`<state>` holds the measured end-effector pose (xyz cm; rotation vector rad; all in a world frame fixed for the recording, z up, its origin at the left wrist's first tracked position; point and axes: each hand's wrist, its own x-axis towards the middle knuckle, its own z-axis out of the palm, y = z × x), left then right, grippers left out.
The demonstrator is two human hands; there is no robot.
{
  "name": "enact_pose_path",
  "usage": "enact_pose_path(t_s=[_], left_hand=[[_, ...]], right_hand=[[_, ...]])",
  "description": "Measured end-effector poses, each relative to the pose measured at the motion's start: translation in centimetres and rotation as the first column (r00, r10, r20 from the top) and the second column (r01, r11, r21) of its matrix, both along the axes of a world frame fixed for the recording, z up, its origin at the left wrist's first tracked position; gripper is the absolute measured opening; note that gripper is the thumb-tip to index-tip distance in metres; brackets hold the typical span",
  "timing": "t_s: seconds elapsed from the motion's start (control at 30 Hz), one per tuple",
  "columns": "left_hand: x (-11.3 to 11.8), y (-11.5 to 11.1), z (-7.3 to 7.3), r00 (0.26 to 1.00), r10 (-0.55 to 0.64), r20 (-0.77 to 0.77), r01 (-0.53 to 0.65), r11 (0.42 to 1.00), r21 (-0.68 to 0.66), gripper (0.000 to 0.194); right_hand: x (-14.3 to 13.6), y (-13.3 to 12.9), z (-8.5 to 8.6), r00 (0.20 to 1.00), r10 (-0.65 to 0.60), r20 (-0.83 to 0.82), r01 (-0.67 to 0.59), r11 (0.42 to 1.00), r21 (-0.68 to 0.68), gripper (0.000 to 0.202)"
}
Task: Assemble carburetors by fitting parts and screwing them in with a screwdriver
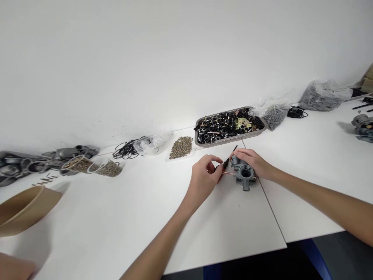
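A grey metal carburetor (pixel 245 175) rests on the white table, its round bore turned toward me. My right hand (pixel 247 159) grips it from the top and right side. At its left, my left hand (pixel 206 171) is closed in a pinch on a slim black part (pixel 225 163) with a thin tip pointing up and away. A thin copper-coloured rod (pixel 227 173) runs between the left fingers and the carburetor's left side. The fingers partly hide both the black part and the rod's end, so I cannot tell whether they are joined.
Behind the hands stands a metal tray (pixel 230 139) of black parts, beside a shallow dish (pixel 180 147) of small brass pieces. Plastic cups (pixel 107 168), a tan bowl (pixel 32 206) and grey castings (pixel 37 165) lie left. Another carburetor (pixel 364 126) and a plastic bag (pixel 323 95) are right.
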<state>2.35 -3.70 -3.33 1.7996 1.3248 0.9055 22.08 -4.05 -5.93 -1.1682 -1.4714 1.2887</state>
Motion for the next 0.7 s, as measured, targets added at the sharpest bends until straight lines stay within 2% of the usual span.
enact_pose_path(t_s=[0.27, 0.43, 0.6, 0.7], left_hand=[[0.0, -0.3, 0.1, 1.0, -0.023, -0.002, 0.023, 1.0, -0.007, 0.008], [0.2, -0.7, 0.3, 0.999, -0.038, 0.03, 0.039, 0.999, -0.029, 0.009], [1.3, -2.4, 0.4, 0.974, -0.128, 0.189, 0.142, 0.988, -0.06, 0.015], [1.5, -2.5, 0.3, 0.944, -0.131, 0.302, 0.185, 0.969, -0.16, 0.022]], right_hand=[[0.1, -0.1, 0.0, 1.0, -0.015, -0.006, 0.015, 1.0, -0.01, 0.037], [0.0, -0.2, 0.1, 0.997, -0.07, 0.045, 0.069, 0.997, 0.036, 0.037], [-0.2, -0.4, 0.3, 0.997, -0.08, 0.017, 0.079, 0.997, 0.025, 0.037], [-0.2, -0.4, 0.4, 0.998, -0.07, 0.001, 0.07, 0.998, 0.008, 0.037]])
